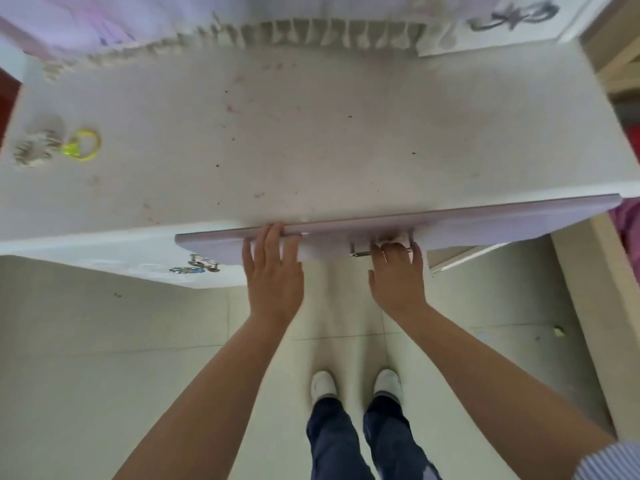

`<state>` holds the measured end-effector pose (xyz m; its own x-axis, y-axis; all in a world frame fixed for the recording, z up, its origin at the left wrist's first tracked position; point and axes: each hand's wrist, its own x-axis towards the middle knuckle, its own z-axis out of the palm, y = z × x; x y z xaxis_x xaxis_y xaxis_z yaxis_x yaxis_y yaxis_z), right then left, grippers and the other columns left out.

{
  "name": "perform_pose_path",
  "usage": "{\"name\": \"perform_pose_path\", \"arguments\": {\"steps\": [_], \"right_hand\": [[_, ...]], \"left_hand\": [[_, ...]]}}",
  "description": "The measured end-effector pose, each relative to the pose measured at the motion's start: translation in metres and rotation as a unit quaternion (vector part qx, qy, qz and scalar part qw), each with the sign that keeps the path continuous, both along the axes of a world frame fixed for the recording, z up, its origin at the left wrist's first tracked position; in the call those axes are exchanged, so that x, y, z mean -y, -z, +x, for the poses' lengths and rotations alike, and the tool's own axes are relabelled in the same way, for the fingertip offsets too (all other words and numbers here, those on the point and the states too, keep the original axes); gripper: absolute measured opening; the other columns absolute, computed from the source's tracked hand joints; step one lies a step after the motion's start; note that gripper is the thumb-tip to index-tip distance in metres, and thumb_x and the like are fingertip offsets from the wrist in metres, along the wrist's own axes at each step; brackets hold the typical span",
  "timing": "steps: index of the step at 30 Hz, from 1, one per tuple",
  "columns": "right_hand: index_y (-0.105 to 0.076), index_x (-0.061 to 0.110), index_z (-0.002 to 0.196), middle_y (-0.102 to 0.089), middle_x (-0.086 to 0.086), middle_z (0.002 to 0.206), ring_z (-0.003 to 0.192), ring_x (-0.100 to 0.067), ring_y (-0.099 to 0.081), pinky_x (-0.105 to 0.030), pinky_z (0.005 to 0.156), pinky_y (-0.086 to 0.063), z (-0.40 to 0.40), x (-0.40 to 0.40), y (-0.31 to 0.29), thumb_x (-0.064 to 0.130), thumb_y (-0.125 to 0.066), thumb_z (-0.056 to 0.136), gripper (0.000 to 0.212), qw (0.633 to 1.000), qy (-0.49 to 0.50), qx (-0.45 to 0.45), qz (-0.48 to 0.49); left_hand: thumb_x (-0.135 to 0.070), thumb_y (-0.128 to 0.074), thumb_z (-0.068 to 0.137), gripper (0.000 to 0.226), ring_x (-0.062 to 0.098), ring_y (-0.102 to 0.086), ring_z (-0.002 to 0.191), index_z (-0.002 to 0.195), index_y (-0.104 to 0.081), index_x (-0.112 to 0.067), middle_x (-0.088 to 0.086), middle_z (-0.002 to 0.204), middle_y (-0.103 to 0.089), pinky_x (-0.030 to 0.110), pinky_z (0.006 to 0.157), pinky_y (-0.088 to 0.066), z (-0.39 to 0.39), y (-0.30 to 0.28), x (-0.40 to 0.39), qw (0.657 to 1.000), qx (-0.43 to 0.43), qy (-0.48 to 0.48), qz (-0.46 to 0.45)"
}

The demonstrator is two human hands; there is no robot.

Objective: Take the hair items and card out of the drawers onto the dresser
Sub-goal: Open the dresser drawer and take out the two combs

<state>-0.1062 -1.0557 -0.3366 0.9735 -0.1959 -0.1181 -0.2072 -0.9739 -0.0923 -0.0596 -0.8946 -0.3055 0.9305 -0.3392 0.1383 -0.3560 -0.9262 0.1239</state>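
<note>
I look down on a white dresser top (277,133). A yellow hair tie (85,145) and a beige toothed hair clip (34,147) lie at its left end. The pale lilac drawer front (485,220) stands just off the dresser's front edge. My left hand (273,271) lies flat against that front, fingertips at its top edge. My right hand (398,275) has its fingers curled on the metal drawer handle (360,252). The inside of the drawer is hidden. No card shows.
A second drawer front at lower left bears a metal handle (204,263) with a blue ornament (187,270). A frilled cloth (311,32) hangs along the back. A sheet with black brush writing (512,15) lies at back right. My feet (356,382) stand on tiled floor.
</note>
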Motion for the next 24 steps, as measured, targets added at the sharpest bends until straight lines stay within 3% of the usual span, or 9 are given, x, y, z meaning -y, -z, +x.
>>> {"name": "perform_pose_path", "arguments": {"steps": [3, 6, 7, 9, 11, 17, 19, 22, 24], "right_hand": [[-0.072, 0.009, 0.073, -0.074, -0.008, 0.072, 0.075, -0.024, -0.070, -0.040, 0.083, -0.053, 0.007, 0.002, 0.005, 0.007, -0.082, 0.056, 0.020, 0.999, 0.039, 0.012, 0.010], [-0.068, 0.005, 0.091, -0.070, -0.012, 0.093, 0.098, -0.028, -0.060, -0.039, 0.094, -0.039, 0.001, 0.004, 0.005, 0.010, -0.062, 0.084, 0.011, 0.994, 0.069, -0.030, 0.074], [-0.068, 0.005, 0.090, -0.071, -0.012, 0.093, 0.098, -0.028, -0.060, -0.039, 0.092, -0.039, -0.007, 0.003, 0.005, 0.012, -0.062, 0.084, 0.011, 0.994, 0.073, -0.020, 0.082], [-0.070, 0.007, 0.067, -0.073, -0.009, 0.069, 0.073, -0.024, -0.069, -0.037, 0.075, -0.052, -0.027, -0.002, -0.001, 0.014, -0.083, 0.064, 0.015, 0.995, 0.059, 0.031, 0.069], [-0.067, 0.011, 0.053, -0.069, -0.004, 0.052, 0.054, -0.020, -0.068, -0.034, 0.059, -0.055, -0.050, -0.007, -0.005, 0.016, -0.092, 0.045, 0.026, 0.996, 0.055, 0.037, 0.062], [-0.068, 0.007, 0.059, -0.071, -0.009, 0.059, 0.057, -0.023, -0.068, -0.037, 0.056, -0.054, -0.082, -0.010, 0.002, 0.015, -0.089, 0.040, 0.030, 0.999, 0.023, -0.034, 0.036], [-0.069, 0.002, 0.075, -0.072, -0.016, 0.076, 0.073, -0.028, -0.069, -0.042, 0.067, -0.052, -0.083, -0.008, 0.004, 0.011, -0.083, 0.055, 0.026, 0.996, 0.012, -0.066, 0.058], [-0.051, 0.002, 0.124, -0.054, -0.020, 0.129, 0.122, -0.029, -0.048, -0.043, 0.096, -0.040, -0.090, -0.004, 0.006, 0.014, -0.059, 0.083, 0.043, 0.985, -0.022, -0.137, 0.100], [-0.049, -0.002, 0.126, -0.050, -0.022, 0.135, 0.125, -0.032, -0.047, -0.043, 0.096, -0.044, -0.096, 0.000, -0.005, 0.010, -0.057, 0.085, 0.043, 0.977, -0.058, -0.136, 0.153]], "left_hand": [[0.007, -0.087, 0.048, 0.055, 0.046, -0.067, 0.094, 0.100, -0.069, 0.005, 0.029, 0.101, -0.069, 0.064, 0.083, -0.047, 0.006, -0.001, -0.007, 1.000, 0.021, 0.014, -0.001], [0.005, -0.088, 0.051, 0.046, 0.044, -0.067, 0.079, 0.093, -0.070, 0.005, 0.026, 0.085, -0.070, 0.057, 0.078, -0.052, 0.003, -0.009, -0.007, 0.999, 0.013, 0.030, -0.011], [0.003, -0.089, 0.051, 0.039, 0.042, -0.067, 0.073, 0.086, -0.071, 0.004, 0.025, 0.079, -0.069, 0.052, 0.072, -0.055, 0.000, -0.012, -0.008, 0.999, 0.012, 0.040, -0.011], [0.000, -0.091, 0.052, 0.031, 0.039, -0.066, 0.064, 0.075, -0.071, 0.002, 0.021, 0.071, -0.069, 0.041, 0.061, -0.057, -0.011, -0.016, -0.012, 0.998, -0.001, 0.061, -0.006], [-0.002, -0.091, 0.051, 0.028, 0.037, -0.065, 0.060, 0.071, -0.071, 0.000, 0.019, 0.069, -0.070, 0.038, 0.056, -0.056, -0.027, -0.016, -0.019, 0.997, -0.017, 0.076, -0.011], [-0.004, -0.090, 0.054, 0.025, 0.033, -0.065, 0.058, 0.069, -0.071, -0.001, 0.017, 0.068, -0.071, 0.035, 0.057, -0.055, -0.061, -0.008, -0.026, 0.996, -0.057, 0.071, -0.003], [-0.004, -0.089, 0.056, 0.024, 0.034, -0.065, 0.059, 0.069, -0.070, 0.000, 0.018, 0.069, -0.071, 0.035, 0.059, -0.055, -0.061, -0.008, -0.024, 0.996, -0.066, 0.061, 0.002], [-0.004, -0.088, 0.059, 0.022, 0.036, -0.065, 0.060, 0.070, -0.069, 0.001, 0.020, 0.069, -0.070, 0.037, 0.061, -0.055, -0.064, -0.006, -0.023, 0.995, -0.083, 0.054, 0.014], [-0.007, -0.084, 0.065, 0.017, 0.036, -0.064, 0.059, 0.069, -0.069, 0.001, 0.020, 0.068, -0.070, 0.037, 0.060, -0.055, -0.065, -0.003, -0.023, 0.995, -0.082, 0.057, 0.024]]}}
